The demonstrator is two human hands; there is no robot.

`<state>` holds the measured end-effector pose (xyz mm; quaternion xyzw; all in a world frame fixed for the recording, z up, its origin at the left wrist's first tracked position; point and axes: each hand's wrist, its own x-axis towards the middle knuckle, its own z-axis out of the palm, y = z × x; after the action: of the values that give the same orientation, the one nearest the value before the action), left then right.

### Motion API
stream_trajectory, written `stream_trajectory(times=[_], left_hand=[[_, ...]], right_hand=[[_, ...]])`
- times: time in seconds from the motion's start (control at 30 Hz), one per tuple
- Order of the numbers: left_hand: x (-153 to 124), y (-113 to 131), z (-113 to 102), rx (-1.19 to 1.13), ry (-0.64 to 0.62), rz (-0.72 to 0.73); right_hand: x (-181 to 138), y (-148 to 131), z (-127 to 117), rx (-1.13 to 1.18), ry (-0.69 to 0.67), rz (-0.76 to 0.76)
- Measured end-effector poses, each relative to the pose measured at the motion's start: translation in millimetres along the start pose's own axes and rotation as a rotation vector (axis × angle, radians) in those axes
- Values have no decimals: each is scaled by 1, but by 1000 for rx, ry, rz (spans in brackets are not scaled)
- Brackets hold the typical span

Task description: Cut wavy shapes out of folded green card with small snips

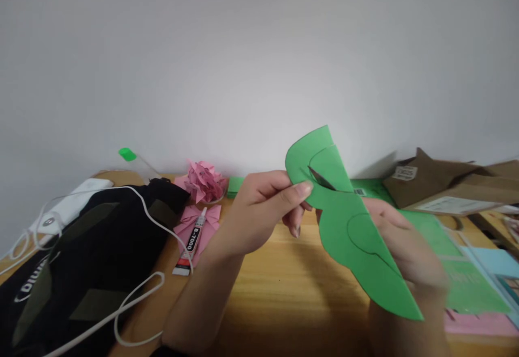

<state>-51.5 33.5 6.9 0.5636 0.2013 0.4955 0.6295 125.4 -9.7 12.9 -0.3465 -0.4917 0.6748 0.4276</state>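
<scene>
A folded sheet of green paper [344, 227] with a scalloped outer edge is held up above the table. Curved lines are drawn on it. My left hand [267, 205] is closed on its left edge, thumb on the front. A dark, pointed scissor blade [322, 178] shows through a slit in the upper part of the paper. Behind the paper's right edge is my right hand [405, 243], its fingers curled and mostly hidden. It appears to hold the scissors, whose handles are out of sight.
At left, a black bag [113, 254] lies with a white cable [150, 222] across it. A B-7000 glue tube [194, 240] rests on folded pink paper [213, 216], near a pink paper flower [205, 181]. Brown paper packaging [450, 181] and green sheets [462, 270] are at right.
</scene>
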Motion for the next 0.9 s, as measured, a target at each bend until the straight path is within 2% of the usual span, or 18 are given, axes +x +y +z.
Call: stream_trajectory(times=[0.23, 0.53, 0.9], left_hand=[[-2, 4, 1, 111, 22, 32], [-3, 6, 1, 180, 16, 102], [-3, 3, 4, 112, 38, 116]], right_hand=[[-1, 0, 0, -29, 17, -37], [-1, 2, -1, 52, 45, 70], [2, 1, 0, 5, 62, 47]])
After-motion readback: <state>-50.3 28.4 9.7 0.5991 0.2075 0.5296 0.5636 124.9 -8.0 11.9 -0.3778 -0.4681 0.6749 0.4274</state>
